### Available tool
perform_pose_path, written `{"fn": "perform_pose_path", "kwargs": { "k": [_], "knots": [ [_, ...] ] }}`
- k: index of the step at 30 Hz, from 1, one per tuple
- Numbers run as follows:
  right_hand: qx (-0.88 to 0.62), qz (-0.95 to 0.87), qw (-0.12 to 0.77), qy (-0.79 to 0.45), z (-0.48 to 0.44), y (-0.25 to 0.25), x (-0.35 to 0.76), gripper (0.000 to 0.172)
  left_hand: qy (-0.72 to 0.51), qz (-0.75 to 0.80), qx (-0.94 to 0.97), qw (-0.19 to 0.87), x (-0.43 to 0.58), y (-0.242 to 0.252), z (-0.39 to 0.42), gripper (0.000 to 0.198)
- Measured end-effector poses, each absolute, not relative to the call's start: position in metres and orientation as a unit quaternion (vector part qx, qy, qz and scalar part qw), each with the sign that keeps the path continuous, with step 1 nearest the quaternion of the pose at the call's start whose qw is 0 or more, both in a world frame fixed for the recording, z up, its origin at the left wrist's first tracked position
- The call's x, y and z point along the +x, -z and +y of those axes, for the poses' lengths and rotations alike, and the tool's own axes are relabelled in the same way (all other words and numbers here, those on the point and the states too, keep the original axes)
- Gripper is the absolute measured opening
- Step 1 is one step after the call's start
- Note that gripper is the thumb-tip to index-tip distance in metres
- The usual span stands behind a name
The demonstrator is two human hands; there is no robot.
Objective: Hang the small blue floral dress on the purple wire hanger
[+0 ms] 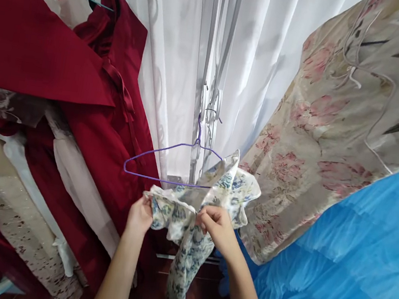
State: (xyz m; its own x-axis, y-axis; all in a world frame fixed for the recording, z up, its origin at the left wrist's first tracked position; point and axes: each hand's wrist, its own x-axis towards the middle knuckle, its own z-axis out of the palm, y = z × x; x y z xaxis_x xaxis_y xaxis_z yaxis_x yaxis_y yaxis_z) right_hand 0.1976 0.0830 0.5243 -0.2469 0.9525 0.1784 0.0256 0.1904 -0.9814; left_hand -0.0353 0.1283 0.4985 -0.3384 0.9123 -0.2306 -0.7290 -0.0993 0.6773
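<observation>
A white floral garment (192,252) with blue and green print hangs from a purple wire hanger (162,147). Only the right arm of the hanger is inside the garment; its left arm is bare. My left hand (140,215) pinches the garment's left edge, below the hanger's lower bar. Near the neckline, in the middle, my right hand (214,222) closes its fingers on the fabric. The garment's lower part dangles in a narrow bunch below my hands. The hanger's hook catches on a white ring (203,101) by the curtain.
Dark red garments (85,64) hang at the left, with beige and white ones below. To the right are a beige floral cloth (309,130) and a blue ruffled tulle garment (354,260). White curtains (261,54) cover the back. The floor (160,292) is dark reddish.
</observation>
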Motion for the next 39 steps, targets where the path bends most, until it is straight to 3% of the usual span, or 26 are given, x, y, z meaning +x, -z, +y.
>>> {"fn": "perform_pose_path", "kwargs": {
  "k": [5, 9, 10, 12, 13, 16, 19, 23, 25, 28, 32, 35, 39],
  "knots": [
    [-0.412, -0.619, 0.399, -0.537, 0.06, -0.462, 0.239, 0.028, -0.674, 0.321, 0.166, 0.644, 0.009, -0.491, 0.089, 0.008],
    [-0.466, -0.673, 0.249, -0.518, 0.038, -0.442, 0.277, 0.015, -0.559, 0.291, 0.399, 0.666, 0.054, -0.509, 0.055, 0.016],
    [-0.471, -0.683, 0.237, -0.505, 0.032, -0.444, 0.283, 0.024, -0.522, 0.299, 0.462, 0.652, 0.068, -0.512, 0.047, 0.017],
    [-0.45, -0.691, 0.257, -0.504, 0.022, -0.454, 0.289, 0.045, -0.461, 0.305, 0.569, 0.609, 0.096, -0.516, 0.034, 0.017],
    [-0.428, -0.685, 0.283, -0.516, 0.017, -0.459, 0.289, 0.046, -0.441, 0.304, 0.611, 0.583, 0.109, -0.517, 0.029, 0.016],
    [-0.384, -0.633, 0.365, -0.564, 0.007, -0.468, 0.29, 0.028, -0.417, 0.313, 0.693, 0.497, 0.134, -0.514, 0.024, 0.017],
    [-0.389, -0.588, 0.398, -0.587, 0.0, -0.467, 0.298, 0.031, -0.371, 0.324, 0.727, 0.478, 0.136, -0.502, 0.028, 0.045],
    [-0.355, -0.62, 0.33, -0.617, -0.001, -0.471, 0.326, 0.034, -0.187, 0.303, 0.728, 0.587, 0.116, -0.468, 0.025, 0.047],
    [-0.338, -0.663, 0.272, -0.61, 0.007, -0.483, 0.346, 0.032, -0.136, 0.341, 0.74, 0.564, 0.102, -0.452, 0.02, 0.047],
    [-0.367, -0.718, 0.254, -0.534, 0.038, -0.51, 0.38, 0.029, -0.147, 0.419, 0.764, 0.468, 0.079, -0.444, 0.017, 0.042],
    [-0.417, -0.69, 0.401, -0.435, 0.106, -0.55, 0.413, 0.018, -0.247, 0.48, 0.756, 0.369, 0.054, -0.475, 0.023, 0.034],
    [-0.423, -0.624, 0.491, -0.437, 0.159, -0.573, 0.408, 0.018, -0.337, 0.49, 0.747, 0.297, 0.048, -0.513, 0.026, 0.031],
    [-0.396, -0.613, 0.498, -0.468, 0.203, -0.593, 0.364, 0.021, -0.417, 0.468, 0.723, 0.29, 0.045, -0.555, 0.03, 0.027]
  ]
}}
